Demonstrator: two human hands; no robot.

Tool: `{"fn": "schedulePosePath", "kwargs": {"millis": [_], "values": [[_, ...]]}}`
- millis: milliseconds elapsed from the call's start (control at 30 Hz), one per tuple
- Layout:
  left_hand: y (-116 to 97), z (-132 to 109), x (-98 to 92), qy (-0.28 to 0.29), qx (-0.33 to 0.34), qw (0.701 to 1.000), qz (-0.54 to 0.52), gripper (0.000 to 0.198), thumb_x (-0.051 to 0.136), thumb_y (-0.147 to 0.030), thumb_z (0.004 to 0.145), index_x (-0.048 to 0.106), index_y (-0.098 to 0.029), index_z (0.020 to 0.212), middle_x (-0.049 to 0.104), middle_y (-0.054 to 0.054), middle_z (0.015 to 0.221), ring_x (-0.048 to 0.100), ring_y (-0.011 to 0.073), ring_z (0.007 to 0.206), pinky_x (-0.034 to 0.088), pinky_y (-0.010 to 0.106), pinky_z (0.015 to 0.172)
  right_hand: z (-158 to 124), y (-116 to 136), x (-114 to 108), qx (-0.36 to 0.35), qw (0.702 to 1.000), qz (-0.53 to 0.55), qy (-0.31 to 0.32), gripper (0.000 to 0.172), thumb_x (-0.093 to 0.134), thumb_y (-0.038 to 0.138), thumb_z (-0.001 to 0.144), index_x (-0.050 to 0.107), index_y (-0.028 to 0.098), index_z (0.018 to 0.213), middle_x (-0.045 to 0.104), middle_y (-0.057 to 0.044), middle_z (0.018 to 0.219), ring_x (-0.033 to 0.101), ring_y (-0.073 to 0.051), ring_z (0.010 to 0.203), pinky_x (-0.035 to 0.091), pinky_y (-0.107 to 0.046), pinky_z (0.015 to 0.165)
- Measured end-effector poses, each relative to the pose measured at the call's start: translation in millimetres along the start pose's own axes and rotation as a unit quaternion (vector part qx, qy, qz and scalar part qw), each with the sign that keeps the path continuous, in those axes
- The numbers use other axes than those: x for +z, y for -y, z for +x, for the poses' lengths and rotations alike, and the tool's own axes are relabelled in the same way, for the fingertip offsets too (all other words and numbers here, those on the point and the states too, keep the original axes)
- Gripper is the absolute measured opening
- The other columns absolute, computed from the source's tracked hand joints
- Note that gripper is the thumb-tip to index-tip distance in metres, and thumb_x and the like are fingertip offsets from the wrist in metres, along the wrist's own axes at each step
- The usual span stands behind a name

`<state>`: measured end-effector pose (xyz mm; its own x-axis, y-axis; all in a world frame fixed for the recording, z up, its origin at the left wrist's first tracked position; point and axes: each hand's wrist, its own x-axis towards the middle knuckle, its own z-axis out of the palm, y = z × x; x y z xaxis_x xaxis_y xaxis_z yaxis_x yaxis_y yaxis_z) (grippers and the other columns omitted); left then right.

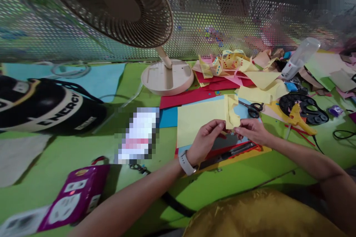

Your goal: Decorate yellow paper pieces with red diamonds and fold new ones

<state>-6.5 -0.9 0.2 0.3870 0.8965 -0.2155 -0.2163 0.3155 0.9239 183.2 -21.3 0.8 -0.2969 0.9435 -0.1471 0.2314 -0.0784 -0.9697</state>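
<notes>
Between my two hands is a small piece of folded yellow paper (231, 113), held upright, with a curved notch on its right side. My left hand (210, 133), below a white watch strap, pinches its lower left corner. At the lower right edge, the fingers of my right hand (251, 131) close on the same paper. Under the hands lie stacked coloured sheets, a pale yellow sheet (197, 122) uppermost on the left. A red-edged cutter knife (239, 150) rests just below my hands. Black scissors (254, 109) lie beyond my right hand.
A fan (167, 77) stands behind, with a blurred phone (139, 133) in front of it. At left are a black bag (52, 107) and a purple packet (76, 189). Paper scraps (230, 63), a bottle (302, 57), a palette (317, 109) and a yellow glue gun (300, 118) occupy the right.
</notes>
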Motion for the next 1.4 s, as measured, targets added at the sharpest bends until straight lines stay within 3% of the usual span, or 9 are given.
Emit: {"fn": "schedulePosePath", "kwargs": {"millis": [333, 400, 533, 633, 733, 833, 1000, 1167, 1400], "values": [[2.6, 2.2, -5.4, 0.017, 0.06, 0.996, 0.07, 0.065, 0.076, -0.03, 0.073, 0.046, -0.023, 0.13, 0.056, -0.006, 0.074, 0.055, 0.0089, 0.062, 0.045, 0.018, 0.055, 0.3, -4.9, 2.1, 0.008, 0.999, 0.034, 0.034, 0.032, 0.06, 0.046, 0.082, 0.06, 0.017, 0.07, 0.062, 0.001, 0.061, 0.058, -0.01, 0.054, 0.048, -0.024, 0.055], [0.0, 2.5, -7.1, 0.011, 0.073, 0.994, 0.087, 0.059, 0.076, -0.03, 0.074, 0.049, -0.023, 0.126, 0.056, -0.005, 0.075, 0.057, 0.0098, 0.063, 0.046, 0.019, 0.055, 0.1, -1.8, -6.1, -0.013, 1.0, 0.025, -0.007, 0.035, 0.06, 0.048, 0.083, 0.06, 0.017, 0.068, 0.059, 0.002, 0.057, 0.054, -0.009, 0.05, 0.045, -0.023, 0.05], [-7.2, 4.6, -11.6, 0.042, 0.076, 0.989, 0.12, 0.034, 0.074, -0.036, 0.075, 0.063, -0.019, 0.102, 0.062, 0.0, 0.075, 0.059, 0.0126, 0.064, 0.047, 0.022, 0.056, 4.1, 9.6, -28.4, -0.084, 0.98, 0.035, -0.179, 0.039, 0.057, 0.052, 0.084, 0.054, 0.019, 0.064, 0.051, 0.004, 0.053, 0.046, -0.008, 0.046, 0.039, -0.021, 0.045], [-13.3, 6.9, -16.1, 0.075, 0.067, 0.979, 0.175, 0.026, 0.07, -0.039, 0.077, 0.069, -0.016, 0.091, 0.067, 0.004, 0.077, 0.058, 0.0135, 0.064, 0.047, 0.024, 0.057, 10.4, 16.2, -40.4, -0.067, 0.968, 0.054, -0.237, 0.036, 0.057, 0.054, 0.084, 0.057, 0.02, 0.071, 0.053, 0.003, 0.058, 0.047, -0.008, 0.05, 0.037, -0.021, 0.045], [-18.1, 9.6, -21.2, 0.087, 0.092, 0.962, 0.242, 0.025, 0.065, -0.038, 0.081, 0.072, -0.017, 0.092, 0.066, 0.004, 0.078, 0.059, 0.0149, 0.068, 0.047, 0.024, 0.059, 14.1, 18.0, -44.8, -0.035, 0.974, 0.049, -0.217, 0.04, 0.057, 0.058, 0.083, 0.061, 0.019, 0.076, 0.057, 0.001, 0.068, 0.05, -0.009, 0.058, 0.038, -0.02, 0.047], [-20.7, 12.7, -25.6, 0.093, 0.117, 0.946, 0.286, 0.024, 0.061, -0.038, 0.084, 0.072, -0.018, 0.092, 0.064, 0.004, 0.08, 0.059, 0.0148, 0.069, 0.047, 0.024, 0.059, 12.7, 17.3, -45.4, -0.033, 0.99, 0.012, -0.138, 0.047, 0.051, 0.063, 0.084, 0.066, 0.018, 0.08, 0.056, 0.0, 0.071, 0.05, -0.01, 0.062, 0.041, -0.022, 0.052], [-24.1, 16.8, -28.4, 0.087, 0.108, 0.951, 0.277, 0.029, 0.06, -0.041, 0.083, 0.071, -0.018, 0.095, 0.061, 0.002, 0.075, 0.057, 0.0133, 0.063, 0.048, 0.024, 0.058, 10.0, 16.0, -44.0, -0.051, 0.997, 0.011, -0.051, 0.052, 0.05, 0.067, 0.083, 0.065, 0.017, 0.08, 0.051, 0.002, 0.065, 0.049, -0.009, 0.057, 0.041, -0.022, 0.051], [-26.8, 16.9, -25.4, 0.07, 0.057, 0.968, 0.233, 0.034, 0.064, -0.047, 0.08, 0.07, -0.018, 0.096, 0.061, 0.001, 0.071, 0.055, 0.0138, 0.065, 0.049, 0.026, 0.063, 14.9, 11.8, -36.3, -0.036, 0.997, 0.031, -0.054, 0.044, 0.063, 0.061, 0.076, 0.059, 0.017, 0.072, 0.043, 0.008, 0.051, 0.036, -0.005, 0.042, 0.031, -0.019, 0.038], [-18.0, 14.2, -23.6, 0.118, 0.015, 0.974, 0.193, 0.055, 0.077, -0.037, 0.07, 0.061, -0.021, 0.12, 0.063, 0.003, 0.092, 0.059, 0.0115, 0.069, 0.049, 0.022, 0.061, 14.7, 7.2, -24.6, -0.006, 0.995, 0.038, -0.089, 0.04, 0.068, 0.056, 0.074, 0.057, 0.018, 0.07, 0.052, 0.006, 0.052, 0.049, -0.007, 0.042, 0.041, -0.02, 0.04]]}}
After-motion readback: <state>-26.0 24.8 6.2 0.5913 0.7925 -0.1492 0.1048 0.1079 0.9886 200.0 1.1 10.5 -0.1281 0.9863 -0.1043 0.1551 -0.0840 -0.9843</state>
